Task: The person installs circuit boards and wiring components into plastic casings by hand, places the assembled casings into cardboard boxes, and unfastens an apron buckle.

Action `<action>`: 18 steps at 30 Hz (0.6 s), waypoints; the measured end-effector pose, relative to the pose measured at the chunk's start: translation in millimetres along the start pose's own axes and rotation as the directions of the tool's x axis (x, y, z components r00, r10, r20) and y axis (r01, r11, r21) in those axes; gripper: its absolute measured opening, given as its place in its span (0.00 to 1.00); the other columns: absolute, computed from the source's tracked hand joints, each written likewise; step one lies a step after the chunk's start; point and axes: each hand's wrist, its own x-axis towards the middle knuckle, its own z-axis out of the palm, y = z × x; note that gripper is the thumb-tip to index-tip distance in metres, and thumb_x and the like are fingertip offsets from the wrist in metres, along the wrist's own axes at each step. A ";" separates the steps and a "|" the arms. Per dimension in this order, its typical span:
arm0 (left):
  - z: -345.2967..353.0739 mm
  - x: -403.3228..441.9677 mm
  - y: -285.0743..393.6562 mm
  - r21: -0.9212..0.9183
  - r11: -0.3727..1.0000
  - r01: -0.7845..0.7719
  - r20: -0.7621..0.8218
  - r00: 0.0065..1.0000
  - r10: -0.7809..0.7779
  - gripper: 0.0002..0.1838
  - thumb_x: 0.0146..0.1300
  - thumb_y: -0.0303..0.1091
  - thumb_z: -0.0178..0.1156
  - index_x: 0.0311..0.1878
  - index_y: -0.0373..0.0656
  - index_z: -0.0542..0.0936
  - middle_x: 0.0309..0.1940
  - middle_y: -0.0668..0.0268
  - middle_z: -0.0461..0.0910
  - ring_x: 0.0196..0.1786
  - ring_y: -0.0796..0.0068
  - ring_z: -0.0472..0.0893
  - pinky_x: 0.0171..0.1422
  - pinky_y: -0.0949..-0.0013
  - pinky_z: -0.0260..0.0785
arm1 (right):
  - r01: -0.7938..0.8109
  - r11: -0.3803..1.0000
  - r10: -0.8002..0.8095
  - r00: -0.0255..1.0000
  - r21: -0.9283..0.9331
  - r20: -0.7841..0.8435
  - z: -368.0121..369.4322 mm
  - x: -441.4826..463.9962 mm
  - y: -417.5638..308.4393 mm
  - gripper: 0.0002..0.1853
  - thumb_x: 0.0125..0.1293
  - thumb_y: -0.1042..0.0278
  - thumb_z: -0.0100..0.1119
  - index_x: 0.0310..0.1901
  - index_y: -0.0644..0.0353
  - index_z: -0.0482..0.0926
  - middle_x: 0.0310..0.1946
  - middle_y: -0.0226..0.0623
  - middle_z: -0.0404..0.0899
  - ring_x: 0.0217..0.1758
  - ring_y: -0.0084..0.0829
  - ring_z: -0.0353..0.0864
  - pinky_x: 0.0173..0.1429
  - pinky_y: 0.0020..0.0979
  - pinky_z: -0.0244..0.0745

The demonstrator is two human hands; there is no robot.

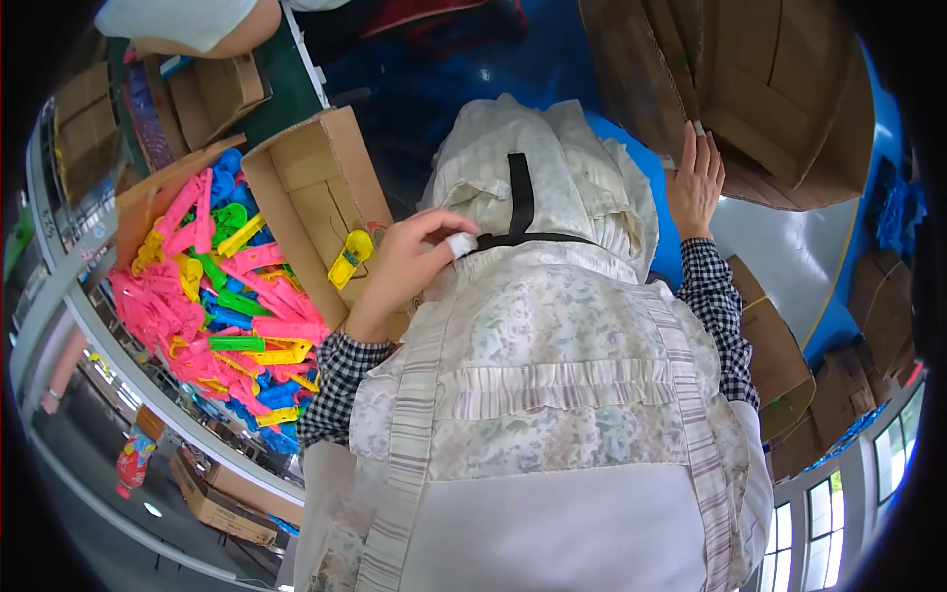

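Observation:
My right hand is at the near edge of a large brown cardboard box, its thumb and fingers gripping the edge. The box is tilted, with its inside facing me. White wrapping shows on my fingertips. My left hand hovers in front of my waist, near a black strap over my patterned apron. Its fingers are loosely bent, the white-wrapped thumb apart from them, and nothing shows between them. Beside it stands an open carton with a yellow plastic piece inside.
Left of me is a heap of pink, blue, green and yellow plastic pieces in a carton. A smaller open box lies farther back, near another person's arm. More cardboard boxes stand at right on the blue floor.

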 end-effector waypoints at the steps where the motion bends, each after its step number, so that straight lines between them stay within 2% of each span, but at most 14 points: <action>1: 0.4 5.9 15.2 0.156 0.986 -0.064 0.083 0.995 0.051 0.12 0.55 0.21 0.56 0.43 0.37 0.79 0.37 0.68 0.78 0.35 0.81 0.75 0.41 0.79 0.66 | 0.008 1.000 -0.008 1.000 0.003 -0.004 0.2 0.1 0.7 0.40 0.53 0.69 0.60 0.68 0.54 0.54 0.61 0.41 0.65 0.67 0.43 0.60 0.68 0.44 0.55; 2: 0.9 10.4 25.6 0.303 0.943 -0.138 0.171 0.981 0.088 0.12 0.53 0.21 0.57 0.42 0.38 0.80 0.36 0.69 0.77 0.33 0.82 0.74 0.40 0.78 0.66 | 0.007 1.000 -0.007 1.000 -0.009 0.004 1.1 -0.2 2.3 0.40 0.53 0.68 0.61 0.68 0.54 0.54 0.60 0.41 0.65 0.67 0.43 0.60 0.68 0.44 0.56; 4: -0.4 15.1 34.6 0.323 0.935 -0.148 0.163 0.982 0.099 0.13 0.50 0.22 0.58 0.41 0.40 0.81 0.34 0.69 0.77 0.31 0.81 0.73 0.38 0.77 0.66 | 0.014 1.000 -0.013 1.000 -0.017 0.011 1.6 -0.2 3.2 0.41 0.52 0.67 0.61 0.68 0.55 0.54 0.60 0.42 0.65 0.67 0.43 0.60 0.67 0.44 0.56; 7: -8.5 30.6 44.6 0.422 0.890 -0.172 0.117 0.984 0.135 0.11 0.54 0.24 0.57 0.43 0.39 0.80 0.36 0.66 0.79 0.33 0.78 0.77 0.40 0.76 0.70 | -0.017 1.000 0.017 1.000 -0.001 0.026 1.8 0.4 3.5 0.42 0.51 0.66 0.62 0.68 0.55 0.54 0.60 0.46 0.64 0.67 0.44 0.59 0.66 0.44 0.57; 8: -9.7 39.7 40.1 0.145 0.985 -0.090 0.045 0.995 0.084 0.12 0.55 0.23 0.56 0.43 0.38 0.80 0.36 0.68 0.78 0.34 0.80 0.76 0.41 0.77 0.69 | -0.017 1.000 0.017 1.000 0.002 0.023 2.6 0.0 4.4 0.42 0.51 0.66 0.62 0.68 0.55 0.54 0.60 0.46 0.64 0.67 0.44 0.59 0.66 0.44 0.57; 9: -11.3 50.0 41.1 -0.150 0.989 -0.014 -0.006 1.000 0.014 0.12 0.56 0.23 0.54 0.44 0.38 0.80 0.36 0.69 0.77 0.35 0.82 0.75 0.41 0.79 0.68 | -0.034 0.999 0.033 0.998 0.018 0.055 2.9 -0.3 5.6 0.42 0.51 0.67 0.62 0.69 0.55 0.54 0.60 0.46 0.64 0.67 0.45 0.59 0.66 0.44 0.57; 10: -14.8 59.7 46.9 -0.145 0.989 -0.013 0.002 1.000 0.014 0.12 0.56 0.23 0.54 0.44 0.38 0.80 0.36 0.69 0.77 0.35 0.82 0.75 0.41 0.79 0.68 | -0.056 0.998 0.053 0.995 0.032 0.087 0.8 -0.2 5.2 0.42 0.51 0.67 0.62 0.69 0.55 0.54 0.60 0.47 0.64 0.66 0.46 0.59 0.66 0.44 0.57; 11: -18.7 69.7 55.9 -0.006 1.000 -0.004 0.071 0.997 0.005 0.12 0.57 0.23 0.54 0.44 0.38 0.79 0.37 0.69 0.77 0.36 0.83 0.75 0.42 0.79 0.69 | -0.077 0.990 0.066 0.993 0.115 0.098 -3.6 0.6 3.0 0.41 0.50 0.71 0.61 0.68 0.53 0.55 0.62 0.48 0.61 0.66 0.48 0.59 0.66 0.45 0.57; 12: -22.5 80.4 63.9 0.134 0.991 -0.010 0.143 0.990 -0.010 0.12 0.58 0.23 0.54 0.45 0.37 0.79 0.39 0.69 0.78 0.37 0.83 0.75 0.43 0.79 0.69 | -0.095 0.989 0.084 0.992 0.110 0.096 -6.5 -1.7 0.7 0.41 0.50 0.71 0.61 0.68 0.53 0.55 0.62 0.48 0.61 0.66 0.48 0.59 0.66 0.45 0.57; 14: -30.0 107.5 78.1 0.174 0.984 -0.041 0.218 0.976 0.002 0.13 0.55 0.23 0.57 0.45 0.38 0.79 0.38 0.67 0.77 0.37 0.81 0.76 0.41 0.77 0.70 | -0.129 0.965 0.106 0.988 0.229 0.111 -13.1 -3.7 2.7 0.39 0.50 0.74 0.59 0.67 0.49 0.59 0.64 0.49 0.58 0.66 0.49 0.59 0.67 0.45 0.55; 15: -35.5 118.7 90.4 0.362 0.921 -0.145 0.272 0.961 0.044 0.14 0.53 0.24 0.59 0.45 0.39 0.79 0.37 0.66 0.76 0.36 0.79 0.76 0.40 0.76 0.70 | -0.190 0.928 0.186 0.982 0.320 0.043 -20.4 0.0 -0.6 0.33 0.48 0.78 0.57 0.61 0.50 0.69 0.63 0.48 0.57 0.64 0.47 0.61 0.64 0.41 0.60; 16: -39.6 126.8 100.6 0.531 0.811 -0.246 0.329 0.942 0.071 0.15 0.51 0.25 0.60 0.45 0.40 0.79 0.36 0.65 0.75 0.36 0.77 0.76 0.40 0.75 0.70 | -0.194 0.930 0.190 0.981 0.313 0.045 -33.1 7.3 -5.9 0.33 0.48 0.78 0.57 0.61 0.50 0.69 0.63 0.48 0.57 0.64 0.47 0.61 0.64 0.41 0.60; 17: -42.9 133.5 108.3 0.543 0.799 -0.259 0.331 0.940 0.080 0.17 0.49 0.27 0.62 0.45 0.41 0.80 0.35 0.63 0.73 0.35 0.73 0.77 0.39 0.73 0.70 | -0.187 0.910 0.205 0.979 0.370 -0.010 -49.8 20.8 -13.3 0.29 0.48 0.80 0.56 0.56 0.52 0.73 0.62 0.48 0.58 0.62 0.44 0.63 0.61 0.38 0.63; 18: -46.6 140.4 113.1 0.551 0.792 -0.262 0.341 0.937 0.073 0.17 0.49 0.27 0.62 0.45 0.41 0.80 0.35 0.63 0.73 0.35 0.73 0.77 0.39 0.73 0.70 | -0.185 0.885 0.232 0.971 0.428 -0.059 -67.4 36.4 -24.5 0.26 0.48 0.82 0.55 0.52 0.54 0.77 0.60 0.47 0.60 0.60 0.42 0.66 0.57 0.35 0.67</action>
